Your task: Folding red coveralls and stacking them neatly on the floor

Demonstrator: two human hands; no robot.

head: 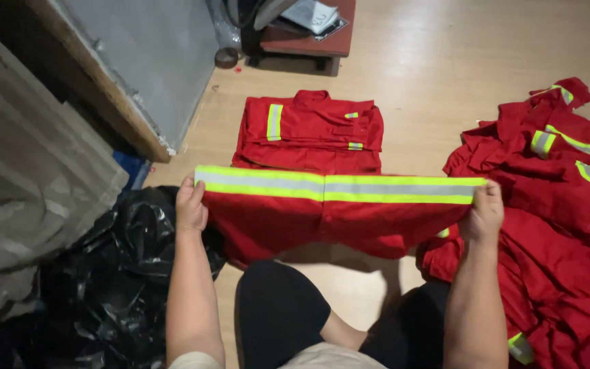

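Observation:
I hold a red work garment (pixel 308 222) with a yellow-and-silver reflective band stretched flat between both hands, above my knees. My left hand (pixel 190 205) grips its left end and my right hand (pixel 484 213) grips its right end. Beyond it on the wooden floor lies a neatly folded red garment (pixel 308 130) with the same reflective strips. To my right sits a loose heap of red garments (pixel 561 198).
A black plastic bag (pixel 104 287) lies crumpled at my left. A grey panel with a wooden edge (pixel 131 61) leans at the upper left. A low red-brown table (pixel 308 34) with papers stands at the far end of the floor.

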